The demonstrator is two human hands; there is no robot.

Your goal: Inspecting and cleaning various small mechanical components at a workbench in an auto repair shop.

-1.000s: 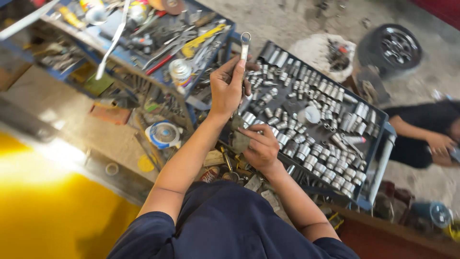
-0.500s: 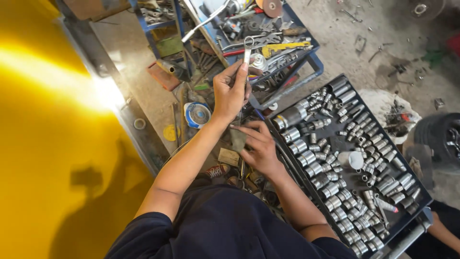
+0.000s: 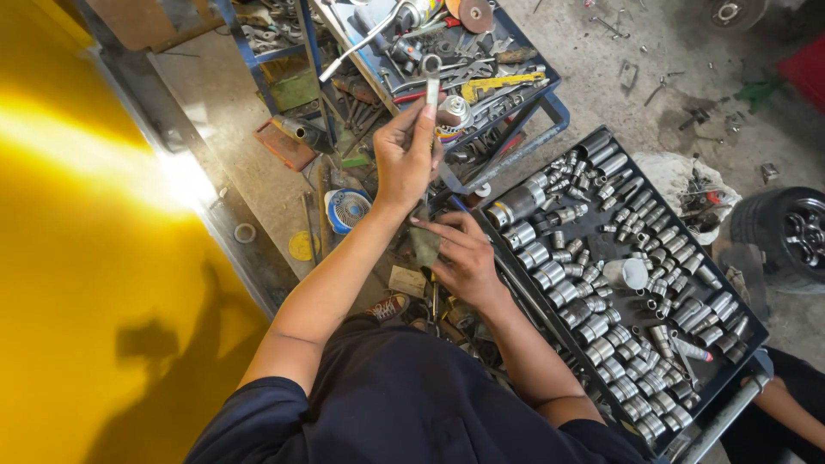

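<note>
I see the left hand (image 3: 404, 159) closed around a slim metal wrench (image 3: 430, 93), raised upright above the right hand (image 3: 464, 258). The right hand is half-open, fingers on a rag (image 3: 424, 245); socket tray (image 3: 516, 283) just right of it.

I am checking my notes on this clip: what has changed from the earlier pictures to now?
Mostly the view turned: the black socket tray slid toward the lower right and the blue tool cart came in at the top. The left hand still holds the metal wrench upright; the right hand stays below it on a dark rag.
</note>
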